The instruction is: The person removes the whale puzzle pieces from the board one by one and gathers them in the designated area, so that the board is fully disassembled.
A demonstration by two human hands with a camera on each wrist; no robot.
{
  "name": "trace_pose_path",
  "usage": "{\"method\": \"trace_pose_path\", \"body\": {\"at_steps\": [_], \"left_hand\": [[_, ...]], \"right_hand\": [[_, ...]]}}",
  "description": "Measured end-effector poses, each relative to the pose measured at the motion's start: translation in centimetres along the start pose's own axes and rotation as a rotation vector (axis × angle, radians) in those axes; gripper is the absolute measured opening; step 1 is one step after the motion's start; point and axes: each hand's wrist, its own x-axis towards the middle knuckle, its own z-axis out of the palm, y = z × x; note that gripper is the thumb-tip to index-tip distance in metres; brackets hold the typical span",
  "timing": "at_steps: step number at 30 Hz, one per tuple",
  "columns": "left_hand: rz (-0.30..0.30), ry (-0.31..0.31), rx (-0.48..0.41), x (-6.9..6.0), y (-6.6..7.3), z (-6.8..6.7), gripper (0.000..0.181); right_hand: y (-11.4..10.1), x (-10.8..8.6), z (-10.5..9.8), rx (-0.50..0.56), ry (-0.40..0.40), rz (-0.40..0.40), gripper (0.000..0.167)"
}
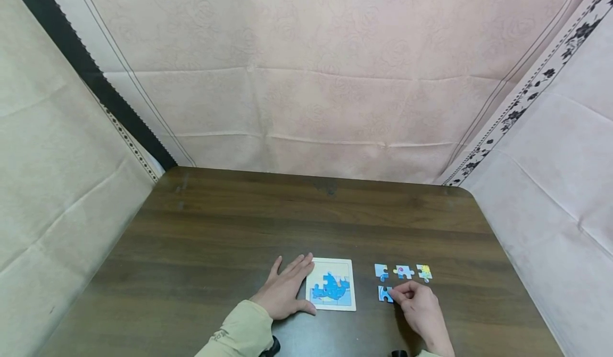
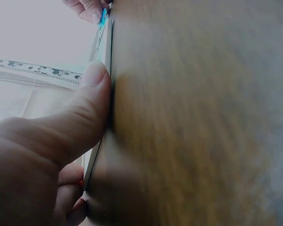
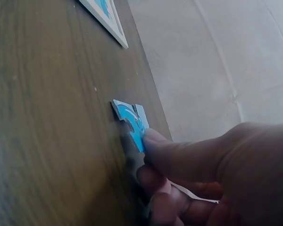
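Note:
A square white puzzle board [image 1: 335, 266] lies on the table, with blue pieces fitted in the lower part of its frame. My left hand [image 1: 286, 292] rests along its left side, fingers spread and fairly straight. The left thumb [image 2: 85, 106] touches the board's near edge in the left wrist view. To the right of the board, my right hand [image 1: 419, 306] pinches a blue puzzle piece [image 3: 129, 115] by its right side, between thumb and fingers. Behind that piece lie three loose ones: a blue piece [image 1: 380, 270], a blue-and-white piece [image 1: 404, 271] and a yellowish piece [image 1: 423, 271].
The brown wooden table [image 1: 230, 224] extends around the board and pieces. Pale cloth [image 1: 316, 107] hangs behind it and at both sides. A small black object [image 1: 399, 353] shows at the bottom edge, near the right wrist.

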Motion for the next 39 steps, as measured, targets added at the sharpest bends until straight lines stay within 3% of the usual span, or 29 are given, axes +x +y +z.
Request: {"method": "trace_pose_path", "body": {"at_steps": [24,39], "left_hand": [[-0.007,-0.003,0.005,0.11,0.07,-0.12,0.098],[-0.02,-0.005,-0.005,0.04,0.17,-0.03,0.097]], "right_hand": [[-0.28,0.33,0.19,-0.008,-0.002,0.039,0.013],[-0.27,0.07,0.23,-0.007,0.009,0.013,0.014]]}}
